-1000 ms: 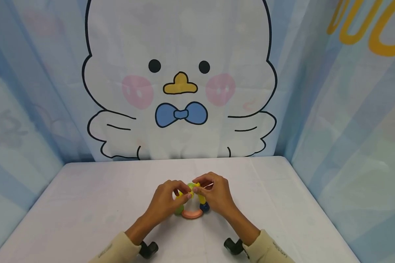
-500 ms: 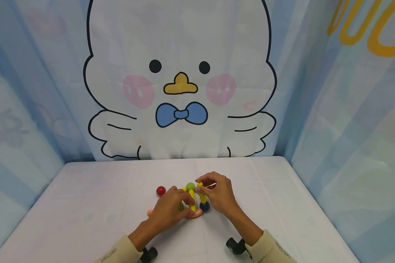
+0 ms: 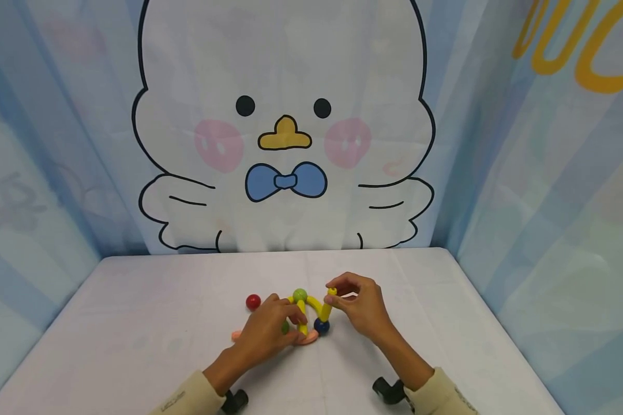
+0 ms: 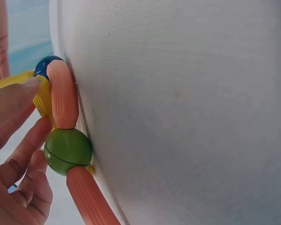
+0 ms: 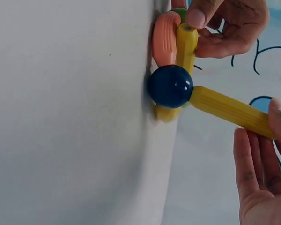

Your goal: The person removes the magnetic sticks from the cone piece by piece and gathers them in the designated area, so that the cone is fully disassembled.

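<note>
Magnetic rods and balls form a joined toy in the middle of the table. My left hand (image 3: pixel 272 324) pinches the near end of a yellow rod (image 3: pixel 302 314) whose far end meets a light green ball (image 3: pixel 300 295). My right hand (image 3: pixel 360 304) holds the top of another yellow rod (image 5: pixel 229 110), which leans up and right from a dark blue ball (image 5: pixel 170 86). A curved yellow rod (image 3: pixel 314 304) runs between the light green and blue balls. An orange curved rod (image 4: pixel 63 93) links the blue ball to a darker green ball (image 4: pixel 68 151), mostly covered by my left hand in the head view.
A red ball (image 3: pixel 253 301) lies behind my left hand. A second orange rod (image 4: pixel 91 197) extends from the darker green ball. The white table (image 3: pixel 161 323) ends at a curtain (image 3: pixel 285 219) with a cartoon duck, and curtains hang on both sides.
My left hand has gone lower and nearer, now on the yellow rod below the light green ball, uncovering the red ball. My right hand has shifted right, tilting its rod outward over the blue ball.
</note>
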The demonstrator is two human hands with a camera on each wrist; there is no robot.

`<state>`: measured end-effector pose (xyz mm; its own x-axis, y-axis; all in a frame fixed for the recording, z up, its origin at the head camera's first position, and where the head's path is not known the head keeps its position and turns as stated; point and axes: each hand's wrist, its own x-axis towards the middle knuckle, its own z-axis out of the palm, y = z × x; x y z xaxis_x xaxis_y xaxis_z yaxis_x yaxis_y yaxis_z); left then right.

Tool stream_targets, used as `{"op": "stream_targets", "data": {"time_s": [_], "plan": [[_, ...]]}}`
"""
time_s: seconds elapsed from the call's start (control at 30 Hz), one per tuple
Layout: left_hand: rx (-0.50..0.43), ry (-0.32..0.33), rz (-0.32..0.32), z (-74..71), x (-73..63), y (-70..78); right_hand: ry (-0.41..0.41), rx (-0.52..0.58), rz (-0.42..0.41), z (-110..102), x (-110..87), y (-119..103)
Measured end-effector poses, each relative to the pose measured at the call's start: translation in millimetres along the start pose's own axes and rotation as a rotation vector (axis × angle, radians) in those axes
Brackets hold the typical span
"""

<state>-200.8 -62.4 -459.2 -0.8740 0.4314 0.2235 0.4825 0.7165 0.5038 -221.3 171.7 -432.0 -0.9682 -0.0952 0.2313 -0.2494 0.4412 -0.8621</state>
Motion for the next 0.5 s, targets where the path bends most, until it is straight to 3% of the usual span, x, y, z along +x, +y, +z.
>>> {"op": "stream_targets", "data": {"time_s": [0.5], "plan": [[-0.009,-0.008,-0.018,0.3,0.5,-1.7,-0.022,-0.089,0.113,-37,-11.1,32]]}}
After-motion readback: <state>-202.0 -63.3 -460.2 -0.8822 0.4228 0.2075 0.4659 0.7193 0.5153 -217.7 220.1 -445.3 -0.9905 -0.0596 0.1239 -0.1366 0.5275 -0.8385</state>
